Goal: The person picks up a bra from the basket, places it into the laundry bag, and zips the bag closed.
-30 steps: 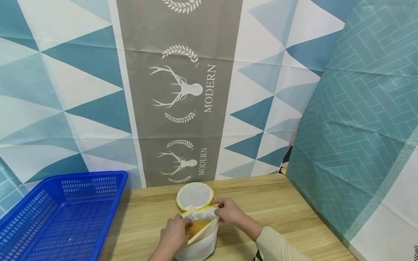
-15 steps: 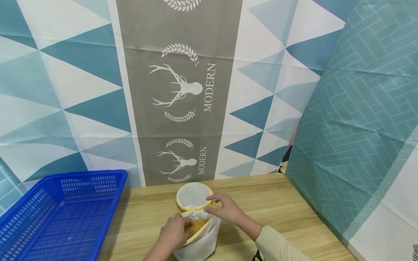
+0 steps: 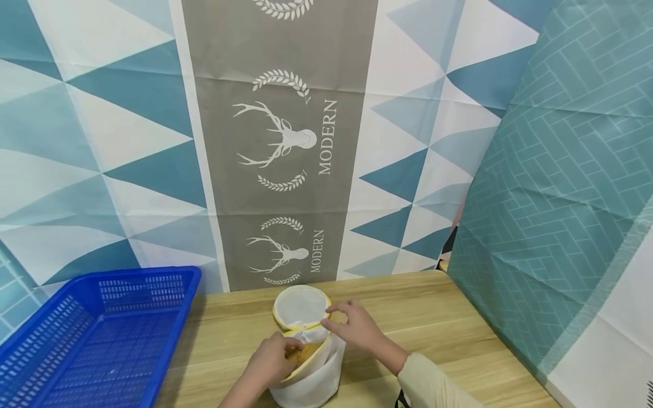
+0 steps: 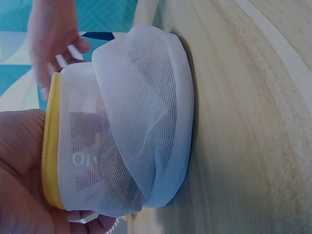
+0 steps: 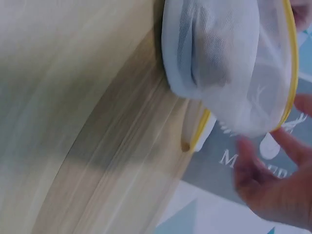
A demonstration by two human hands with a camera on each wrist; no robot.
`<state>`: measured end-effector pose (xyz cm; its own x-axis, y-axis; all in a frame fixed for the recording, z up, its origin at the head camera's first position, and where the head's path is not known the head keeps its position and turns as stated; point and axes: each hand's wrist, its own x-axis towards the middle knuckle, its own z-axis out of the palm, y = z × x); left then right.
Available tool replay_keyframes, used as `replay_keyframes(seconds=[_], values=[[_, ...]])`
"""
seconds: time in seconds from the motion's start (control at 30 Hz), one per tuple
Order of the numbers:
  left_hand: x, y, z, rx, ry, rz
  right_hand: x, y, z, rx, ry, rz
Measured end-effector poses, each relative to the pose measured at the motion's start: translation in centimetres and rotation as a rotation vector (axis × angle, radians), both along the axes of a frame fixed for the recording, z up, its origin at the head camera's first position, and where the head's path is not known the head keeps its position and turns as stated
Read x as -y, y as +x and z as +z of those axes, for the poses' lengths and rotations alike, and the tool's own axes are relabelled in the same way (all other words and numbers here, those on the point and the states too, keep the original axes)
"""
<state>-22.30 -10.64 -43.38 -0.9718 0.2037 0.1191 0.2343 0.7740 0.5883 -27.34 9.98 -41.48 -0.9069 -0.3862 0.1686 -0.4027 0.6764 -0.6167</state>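
A white mesh laundry bag (image 3: 313, 391) with a yellow zip edge (image 4: 51, 146) stands on the table, its round lid (image 3: 302, 304) folded back behind the opening. An orange-brown patch (image 3: 308, 352) shows inside the mouth. My left hand (image 3: 268, 360) holds the rim on the left, fingertips reaching into the opening. At the right side of the mouth, my right hand (image 3: 359, 328) has thumb and index finger spread apart, with fingertips close to the yellow rim. The right wrist view shows that hand (image 5: 273, 183) slightly blurred beside the edge. The mesh sags in folds lower down.
A blue plastic basket (image 3: 196, 283) with slotted walls sits on the left. Patterned cloth (image 3: 280, 187) hangs behind the wooden table (image 3: 423, 328), and a teal cloth (image 3: 551, 187) hangs along its right side.
My right hand has let go of the bag's rim and lifted slightly, its thumb and index finger parting. My left hand stays at the rim, shifted a little left.
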Motion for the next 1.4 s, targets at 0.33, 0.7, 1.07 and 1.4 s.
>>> replay_keyframes(seconds=[0.33, 0.7, 1.07, 1.4], values=[[0.4, -0.2, 0.1, 0.053, 0.052, -0.04, 0.5, 0.5, -0.8, 0.188, 0.117, 0.204], [1.0, -0.1, 0.3, 0.099, 0.121, -0.048, 1.6, 0.8, -2.4, 0.115, 0.106, 0.147], [4.4, 0.3, 1.7, 0.269, 0.206, -0.246, 1.8, 1.1, -2.2, 0.102, 0.125, 0.094], [5.1, 0.5, 1.1, 0.104, 0.199, -0.286, 2.2, 1.0, -2.3, 0.097, 0.163, 0.092]])
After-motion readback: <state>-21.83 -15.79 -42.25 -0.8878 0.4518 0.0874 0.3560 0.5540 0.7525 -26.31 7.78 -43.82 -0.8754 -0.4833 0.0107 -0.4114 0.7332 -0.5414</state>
